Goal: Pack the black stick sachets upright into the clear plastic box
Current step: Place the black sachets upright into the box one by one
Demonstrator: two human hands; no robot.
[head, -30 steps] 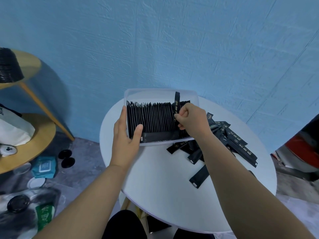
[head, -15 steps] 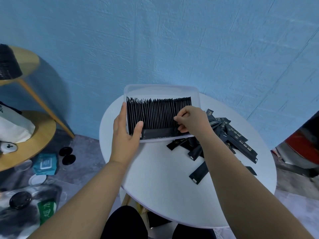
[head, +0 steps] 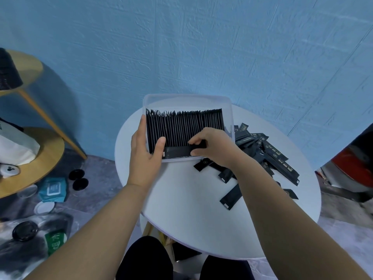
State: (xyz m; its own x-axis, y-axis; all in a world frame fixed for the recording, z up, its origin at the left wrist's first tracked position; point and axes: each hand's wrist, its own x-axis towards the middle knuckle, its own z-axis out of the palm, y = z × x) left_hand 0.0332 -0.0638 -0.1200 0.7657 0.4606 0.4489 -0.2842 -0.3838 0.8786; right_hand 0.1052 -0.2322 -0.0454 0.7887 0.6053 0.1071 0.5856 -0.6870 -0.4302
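The clear plastic box [head: 187, 99] stands at the back of the round white table [head: 201, 219], tilted toward me. A dense row of black stick sachets [head: 181, 126] stands upright in it, and one sachet [head: 177, 153] lies flat along the near wall. My left hand [head: 144, 156] grips the box's left front corner, thumb inside against the row. My right hand [head: 214, 147] is at the box's right front and pinches the right end of the flat sachet between thumb and fingers. A pile of loose sachets [head: 268, 156] lies right of the box.
A single sachet [head: 231, 196] lies apart near the table's middle. A wooden two-tier side table [head: 40, 154] stands at the left, with lids, a blue pack [head: 52, 188] and a green carton [head: 55, 240] on the floor below. A red and black object [head: 355, 162] sits at the right edge.
One second ago my right hand held a sachet upright above the row; that sachet went down into the box. My right hand has since dropped to the near wall and taken the flat sachet's end.
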